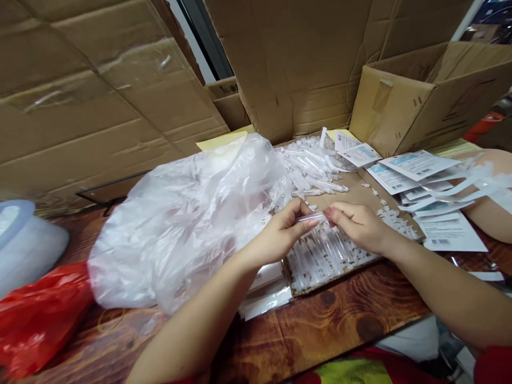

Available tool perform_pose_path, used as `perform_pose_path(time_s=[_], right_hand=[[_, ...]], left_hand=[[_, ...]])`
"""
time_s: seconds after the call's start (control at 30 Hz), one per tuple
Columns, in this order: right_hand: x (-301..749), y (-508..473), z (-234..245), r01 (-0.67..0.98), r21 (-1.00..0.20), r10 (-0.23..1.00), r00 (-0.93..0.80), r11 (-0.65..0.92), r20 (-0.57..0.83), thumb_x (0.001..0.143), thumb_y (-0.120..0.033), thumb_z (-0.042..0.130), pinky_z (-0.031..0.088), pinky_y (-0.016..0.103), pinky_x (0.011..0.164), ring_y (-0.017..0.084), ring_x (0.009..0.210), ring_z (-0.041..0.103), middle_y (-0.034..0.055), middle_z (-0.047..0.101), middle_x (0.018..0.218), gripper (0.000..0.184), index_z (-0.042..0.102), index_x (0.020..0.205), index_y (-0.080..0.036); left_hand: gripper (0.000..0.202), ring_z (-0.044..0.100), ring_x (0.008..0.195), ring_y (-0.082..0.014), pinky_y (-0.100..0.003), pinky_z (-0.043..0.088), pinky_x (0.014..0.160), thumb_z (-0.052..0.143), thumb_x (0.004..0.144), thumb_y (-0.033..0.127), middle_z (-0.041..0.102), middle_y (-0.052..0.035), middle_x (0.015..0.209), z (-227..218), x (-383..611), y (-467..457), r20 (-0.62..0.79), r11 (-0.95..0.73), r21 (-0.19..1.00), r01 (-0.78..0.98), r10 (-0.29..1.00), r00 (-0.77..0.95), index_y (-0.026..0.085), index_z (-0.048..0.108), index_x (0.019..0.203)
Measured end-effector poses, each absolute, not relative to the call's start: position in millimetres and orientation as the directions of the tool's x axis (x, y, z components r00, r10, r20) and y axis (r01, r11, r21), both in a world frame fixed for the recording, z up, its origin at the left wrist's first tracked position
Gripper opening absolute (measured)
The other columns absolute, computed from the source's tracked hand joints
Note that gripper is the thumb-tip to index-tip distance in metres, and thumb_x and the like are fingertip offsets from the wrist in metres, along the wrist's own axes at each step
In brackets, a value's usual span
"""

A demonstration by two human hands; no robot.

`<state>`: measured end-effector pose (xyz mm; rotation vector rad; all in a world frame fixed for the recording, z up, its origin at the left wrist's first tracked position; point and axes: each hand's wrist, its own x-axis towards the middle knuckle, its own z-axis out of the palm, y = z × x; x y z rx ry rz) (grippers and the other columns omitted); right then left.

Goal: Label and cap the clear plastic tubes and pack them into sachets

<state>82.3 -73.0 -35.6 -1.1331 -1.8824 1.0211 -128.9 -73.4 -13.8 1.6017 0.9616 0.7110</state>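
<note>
My left hand (pixel 291 226) is closed round a clear plastic tube (pixel 310 217), held level above a shallow cardboard tray (pixel 358 186). At the tube's right end, the fingertips of my right hand (pixel 356 223) are pinched together; whether a small cap is between them is hidden. Below my hands, several clear tubes (pixel 316 258) lie side by side in the tray's near part. Small white caps (pixel 396 221) are scattered along its right side. More tubes (pixel 312 162) are heaped at the far end.
A large translucent plastic bag (pixel 192 213) spreads left of the tray, with a red bag (pixel 44 314) beyond it. Printed cards (pixel 416 165) lie to the right, near another person's arm (pixel 490 197). Cardboard boxes (pixel 392 106) stand behind on the wooden table (pixel 320 330).
</note>
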Motion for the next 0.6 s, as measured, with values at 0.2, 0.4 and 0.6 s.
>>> perform_pose_path(time_s=[0.2,0.4,0.6], right_hand=[[79,-73,-30,0.288,-0.944,0.923,-0.383,0.162,0.042,0.087,-0.080,0.055,0.033,0.027,0.055,0.012,0.055,0.043,-0.0048,0.048,0.060,0.058,0.058,0.083,-0.022],[78,-72,-36,0.212,-0.976,0.927,-0.374,0.059,-0.025,0.087,-0.080,0.055,0.026,0.026,0.050,0.010,0.052,0.034,-0.0063,0.038,0.058,0.060,0.050,0.072,-0.023],[85,-53,-37,0.175,-0.979,0.861,-0.478,-0.100,-0.173,0.078,-0.077,0.070,0.022,0.023,0.045,0.007,0.046,0.029,-0.0103,0.036,0.055,0.057,0.053,0.079,-0.022]], left_hand=[[0.023,0.050,0.079,-0.0145,-0.029,0.041,0.074,0.058,0.095,0.039,0.055,0.0012,0.084,-16,-130,-73,0.089,-0.291,0.881,0.372,0.875,0.475,0.021,0.046,0.087],[0.016,0.051,0.076,-0.0161,-0.029,0.043,0.071,0.049,0.100,0.028,0.054,-0.0003,0.082,-22,-129,-76,0.285,-0.579,0.653,0.488,0.785,0.550,0.023,0.042,0.086],[0.005,0.062,0.098,-0.0231,-0.036,0.052,0.087,0.051,0.100,0.023,0.064,-0.0087,0.102,-19,-139,-68,0.387,-0.734,0.332,0.593,0.679,0.624,0.020,0.054,0.101]])
